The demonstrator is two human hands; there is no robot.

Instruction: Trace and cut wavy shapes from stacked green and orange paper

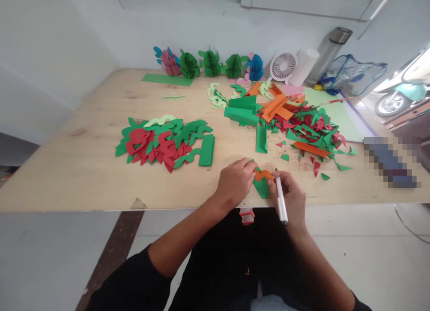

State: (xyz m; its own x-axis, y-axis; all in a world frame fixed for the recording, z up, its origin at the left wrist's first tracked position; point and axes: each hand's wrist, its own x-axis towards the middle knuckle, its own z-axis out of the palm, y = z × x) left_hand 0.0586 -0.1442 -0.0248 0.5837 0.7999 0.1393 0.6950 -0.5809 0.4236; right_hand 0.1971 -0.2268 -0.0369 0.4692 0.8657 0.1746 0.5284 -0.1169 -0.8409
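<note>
From where I stand, the sitter's two hands meet at the near edge of the table [83, 185]. The left hand [237, 183] has its fingers bunched over one end of a wavy orange shape [265, 174]; whether they pinch it or only press down, I cannot tell. The right hand [293, 196] has its fingers closed around a white pen [281, 201], thumb side close against the shape's other end. Between the hands, under the orange, lies a green paper [262, 189]; any drawn line on it is too small to make out. As I judge it, plenty is done: left of the grip sits a heap of red and green cut pieces [164, 143], and off beyond the right hand spreads a pile of scraps [312, 123]. Some seems left: straight ahead of the grip lie folded green strips [242, 116] and folded orange strips [273, 107], apparently uncut. Farthest beyond both hands, by the wall, a row of paper figures [211, 63] looks finished.
</note>
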